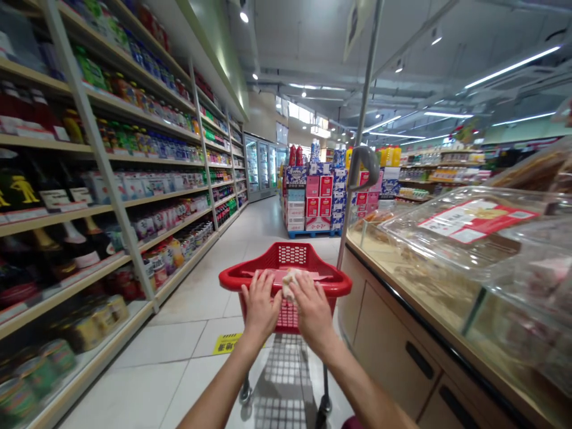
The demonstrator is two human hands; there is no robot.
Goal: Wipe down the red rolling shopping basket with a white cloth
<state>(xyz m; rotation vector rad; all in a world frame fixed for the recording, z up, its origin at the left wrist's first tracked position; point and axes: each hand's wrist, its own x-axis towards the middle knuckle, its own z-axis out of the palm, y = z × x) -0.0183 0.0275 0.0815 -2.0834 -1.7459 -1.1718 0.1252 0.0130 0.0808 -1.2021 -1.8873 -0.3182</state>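
Observation:
In front of me stands a red plastic shopping cart (286, 322) with a wide red handle (232, 279) across its near side. My left hand (262, 301) lies over the handle, left of its middle, with its fingers curving over the top and its thumb pointing toward the right hand. A crumpled white tissue (291, 282) sits under my right hand (311, 301), pressed between its fingers and the handle's middle. The fingertips of that hand are partly hidden behind the tissue. A pale pink panel (277, 276) shows along the handle.
Shelves of bottles and cans (156, 196) line the left. On the right runs a wooden counter (384, 333) with clear plastic covers (447, 226). Stacked drink cartons (313, 202) stand ahead on a blue pallet. A yellow floor sticker (227, 344) lies left of the cart.

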